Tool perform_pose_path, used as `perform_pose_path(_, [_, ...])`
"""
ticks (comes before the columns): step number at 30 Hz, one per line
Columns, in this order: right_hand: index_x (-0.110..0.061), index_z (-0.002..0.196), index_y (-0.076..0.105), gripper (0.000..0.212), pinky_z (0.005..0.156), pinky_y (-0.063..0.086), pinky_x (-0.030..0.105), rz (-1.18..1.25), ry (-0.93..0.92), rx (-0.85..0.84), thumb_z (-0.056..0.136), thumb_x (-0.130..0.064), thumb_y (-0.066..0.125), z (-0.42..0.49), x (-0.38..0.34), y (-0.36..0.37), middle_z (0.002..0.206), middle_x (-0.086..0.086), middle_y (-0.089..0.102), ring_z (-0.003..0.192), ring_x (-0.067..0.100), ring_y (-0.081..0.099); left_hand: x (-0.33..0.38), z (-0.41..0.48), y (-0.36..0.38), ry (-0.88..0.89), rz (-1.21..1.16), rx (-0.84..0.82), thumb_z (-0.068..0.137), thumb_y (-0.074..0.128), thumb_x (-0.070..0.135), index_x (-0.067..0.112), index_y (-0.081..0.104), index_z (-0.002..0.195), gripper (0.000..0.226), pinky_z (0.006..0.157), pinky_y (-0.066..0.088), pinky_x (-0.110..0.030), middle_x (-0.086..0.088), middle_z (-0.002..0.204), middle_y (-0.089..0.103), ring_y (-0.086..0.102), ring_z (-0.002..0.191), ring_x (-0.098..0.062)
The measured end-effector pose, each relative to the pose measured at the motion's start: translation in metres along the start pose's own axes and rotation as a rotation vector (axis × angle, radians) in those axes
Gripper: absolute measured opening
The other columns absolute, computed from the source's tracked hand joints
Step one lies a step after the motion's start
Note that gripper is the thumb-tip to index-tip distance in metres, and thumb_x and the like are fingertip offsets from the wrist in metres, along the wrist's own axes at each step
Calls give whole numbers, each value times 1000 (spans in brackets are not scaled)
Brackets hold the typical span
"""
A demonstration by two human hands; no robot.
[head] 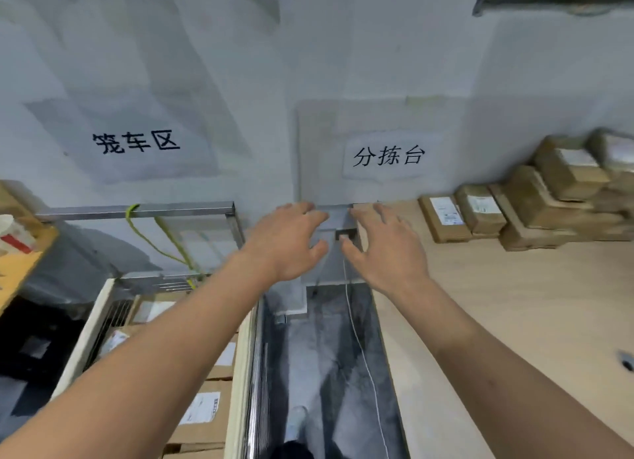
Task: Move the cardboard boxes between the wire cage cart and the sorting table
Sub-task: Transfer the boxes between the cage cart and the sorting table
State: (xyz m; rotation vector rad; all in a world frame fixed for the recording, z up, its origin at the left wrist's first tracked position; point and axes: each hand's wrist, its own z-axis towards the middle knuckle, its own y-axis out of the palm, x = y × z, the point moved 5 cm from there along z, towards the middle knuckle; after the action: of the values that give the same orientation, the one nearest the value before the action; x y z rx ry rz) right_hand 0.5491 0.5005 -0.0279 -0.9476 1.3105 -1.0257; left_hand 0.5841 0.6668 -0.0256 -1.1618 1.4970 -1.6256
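Note:
Both arms reach forward over the gap between cart and table. My left hand [286,241] and my right hand [384,244] hang side by side in mid-air, fingers spread and relaxed, holding nothing. The wire cage cart [245,355] stands at lower left, with several labelled cardboard boxes [202,414] stacked inside. The light wooden sorting table [497,321] fills the right side. More cardboard boxes [535,201] are piled at its far right end against the wall.
Signs on the grey wall mark the cart zone [135,143] and the sorting table [389,157]. A yellow-green cord [157,239] hangs from the cart's metal frame. Dark floor [326,355] and a thin white cable [360,342] lie between cart and table. An orange shelf [24,253] sits far left.

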Motion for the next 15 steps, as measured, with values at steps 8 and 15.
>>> perform_pose_path(8, [-33,153,45,57,112,38,44,31,254,30,100,-53,50,45,81,13,162,6,37,141,32,43,41,118,28,269,30,-93,97,51,47,28,51,144,51,100,48,-46,-1,143,52,54,126,-32])
perform_pose_path(15, [-31,148,51,56,98,46,46,46,491,59,98,-56,53,66,146,16,144,9,52,121,38,53,92,197,57,409,30,-189,99,50,51,32,44,152,57,111,40,-47,0,160,39,43,141,-33])
